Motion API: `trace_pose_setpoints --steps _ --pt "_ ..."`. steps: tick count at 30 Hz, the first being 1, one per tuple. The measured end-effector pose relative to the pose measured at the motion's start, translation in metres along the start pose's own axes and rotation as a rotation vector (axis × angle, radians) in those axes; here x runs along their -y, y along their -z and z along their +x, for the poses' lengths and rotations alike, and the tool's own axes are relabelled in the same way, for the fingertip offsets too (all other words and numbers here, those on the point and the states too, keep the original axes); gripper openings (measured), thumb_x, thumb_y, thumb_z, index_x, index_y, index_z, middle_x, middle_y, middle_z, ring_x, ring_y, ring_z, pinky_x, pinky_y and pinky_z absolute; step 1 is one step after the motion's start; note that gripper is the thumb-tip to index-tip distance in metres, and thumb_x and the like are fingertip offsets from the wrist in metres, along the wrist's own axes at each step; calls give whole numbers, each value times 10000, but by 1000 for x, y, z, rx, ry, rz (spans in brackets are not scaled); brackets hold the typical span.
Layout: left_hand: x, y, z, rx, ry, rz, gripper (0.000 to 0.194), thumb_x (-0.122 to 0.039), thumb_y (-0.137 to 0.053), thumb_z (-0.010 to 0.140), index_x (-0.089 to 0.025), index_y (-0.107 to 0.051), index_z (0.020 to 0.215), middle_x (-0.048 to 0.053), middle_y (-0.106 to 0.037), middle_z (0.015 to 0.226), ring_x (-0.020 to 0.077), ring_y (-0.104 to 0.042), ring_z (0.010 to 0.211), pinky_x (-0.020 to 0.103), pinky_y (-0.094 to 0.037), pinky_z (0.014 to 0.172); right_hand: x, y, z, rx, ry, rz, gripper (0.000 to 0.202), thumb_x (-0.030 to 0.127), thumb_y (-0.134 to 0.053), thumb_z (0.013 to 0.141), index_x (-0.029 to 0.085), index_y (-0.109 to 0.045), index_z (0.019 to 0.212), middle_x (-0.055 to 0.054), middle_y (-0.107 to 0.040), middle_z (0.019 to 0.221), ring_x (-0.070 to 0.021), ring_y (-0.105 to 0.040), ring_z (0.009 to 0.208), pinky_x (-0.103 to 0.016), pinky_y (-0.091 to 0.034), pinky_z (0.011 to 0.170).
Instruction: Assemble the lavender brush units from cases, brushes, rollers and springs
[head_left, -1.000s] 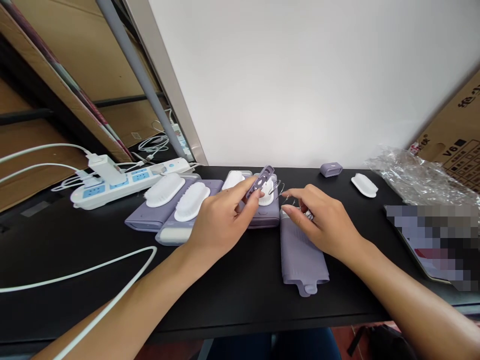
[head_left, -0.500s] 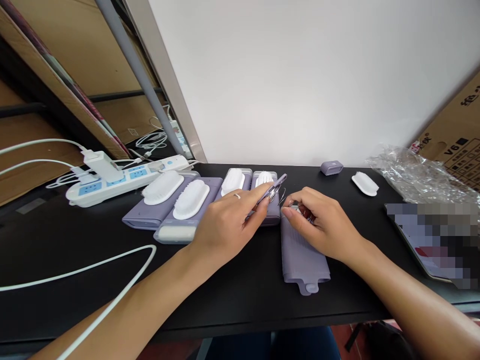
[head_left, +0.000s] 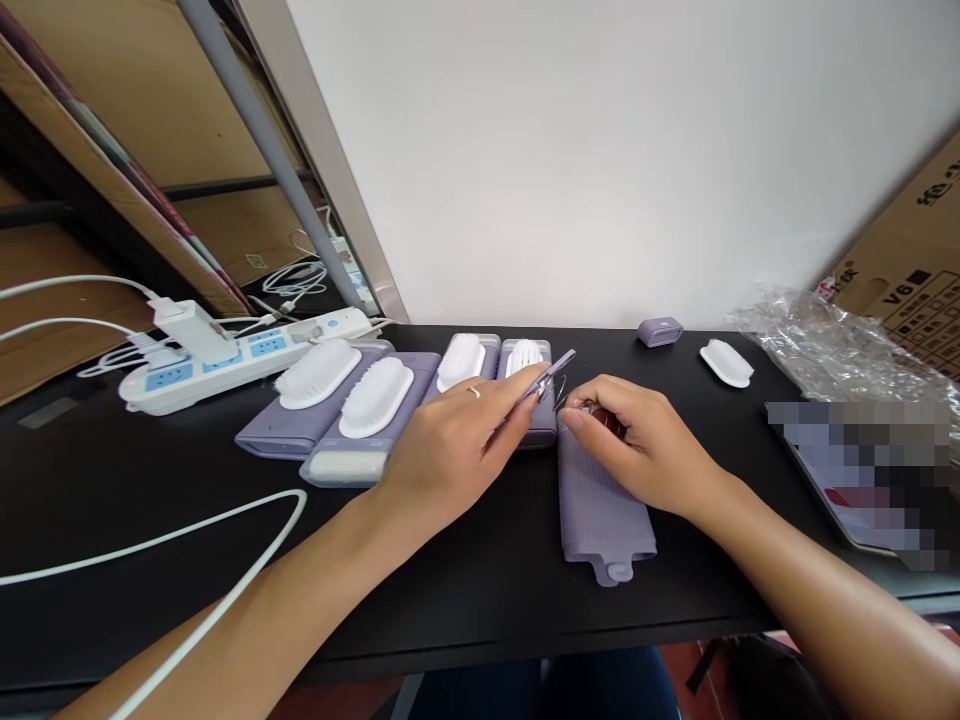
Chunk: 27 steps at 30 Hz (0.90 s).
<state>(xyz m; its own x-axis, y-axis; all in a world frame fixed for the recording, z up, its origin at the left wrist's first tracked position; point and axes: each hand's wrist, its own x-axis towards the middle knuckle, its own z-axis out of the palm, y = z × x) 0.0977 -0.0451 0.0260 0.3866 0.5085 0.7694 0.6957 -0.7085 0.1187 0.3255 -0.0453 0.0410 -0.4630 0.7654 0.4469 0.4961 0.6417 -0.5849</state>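
Observation:
My left hand (head_left: 457, 435), with a ring on one finger, pinches a thin purple piece (head_left: 551, 372) with small metal parts along it. Close by on the right, my right hand (head_left: 637, 430) has its fingers closed around a small shiny metal item, mostly hidden. Beneath my right hand a flat purple ribbed case (head_left: 604, 510) lies with its tabbed end toward me. Left of it, several purple cases stand in a row, with white oval brushes on top, such as one brush (head_left: 376, 397) and another (head_left: 460, 362).
A white power strip (head_left: 247, 358) with plugs is at the left, and a white cable (head_left: 225, 515) crosses the front left. At the right are a small purple block (head_left: 660, 332), a white brush (head_left: 727, 363), clear plastic wrap (head_left: 810, 335) and a tablet-like device (head_left: 825, 490).
The view has shifted slightly, moving everything a little left in the picture. Both hands keep nearly the same pose, with only slight finger movement.

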Motion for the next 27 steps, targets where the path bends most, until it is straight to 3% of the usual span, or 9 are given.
trace_pose_setpoints --steps 9,21,27 --pt "-3 1 1 10 28 -1 346 -216 -515 1091 -73 -731 1322 -3 -744 734 146 -672 636 248 -534 660 1 0 0 -34 -4 -14 209 355 -583 1073 222 -674 940 20 -642 837 -121 -564 717 -265 -412 672" --pt "-1 0 -1 23 45 35 350 -256 -489 1100 -147 -726 1334 -18 -745 727 141 -657 613 251 -539 658 1 -1 1 11 -31 -6 215 361 -579 1071 223 -669 934 22 -657 861 -121 -574 731 -269 -420 686" --pt "-1 0 -1 26 34 34 355 -241 -488 1099 -109 -725 1328 -7 -742 728 151 -662 615 263 -521 649 -2 0 0 25 -28 10 219 367 -578 1076 226 -664 932 22 -654 860 -127 -575 746 -271 -425 703"
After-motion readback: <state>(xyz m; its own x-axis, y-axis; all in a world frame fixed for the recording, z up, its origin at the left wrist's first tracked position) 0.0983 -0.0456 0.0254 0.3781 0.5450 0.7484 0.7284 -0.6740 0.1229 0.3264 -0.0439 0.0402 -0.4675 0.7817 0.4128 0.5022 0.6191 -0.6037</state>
